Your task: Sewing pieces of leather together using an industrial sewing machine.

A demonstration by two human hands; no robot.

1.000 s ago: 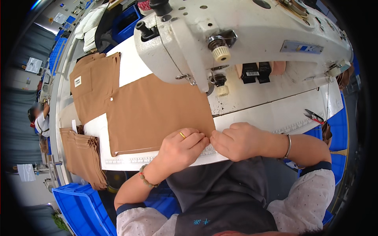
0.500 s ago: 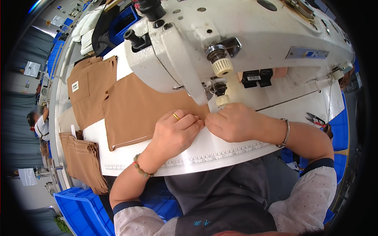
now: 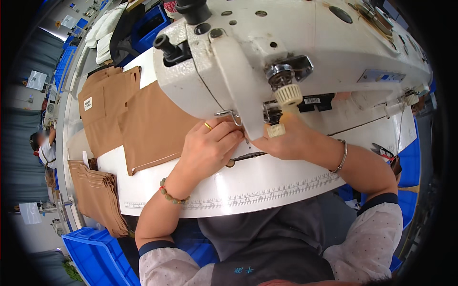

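A brown fabric panel point(image 3: 155, 126) lies on the white table of a sewing machine point(image 3: 296, 43), with a pale line along its near edge. My left hand point(image 3: 208, 148), wearing a gold ring, pinches the panel's right end just below the machine head. Close by on the right, my right hand point(image 3: 290, 139) is closed beside the needle area. Its upper part sits behind the cream tension knobs point(image 3: 288, 95), and the machine head hides its fingertips. What it grips cannot be made out.
Brown pieces with a white label point(image 3: 88, 103) lie at the back left. A stack of brown pieces point(image 3: 95, 195) hangs over the table's left edge, above a blue crate point(image 3: 102, 252). Thread snips point(image 3: 381, 151) lie far right. A ruler strip point(image 3: 238, 195) runs along the front. Another person sits far left.
Both hands have moved away from me toward the machine head, and the panel has shifted away with them. More of the table shows in front of my hands.
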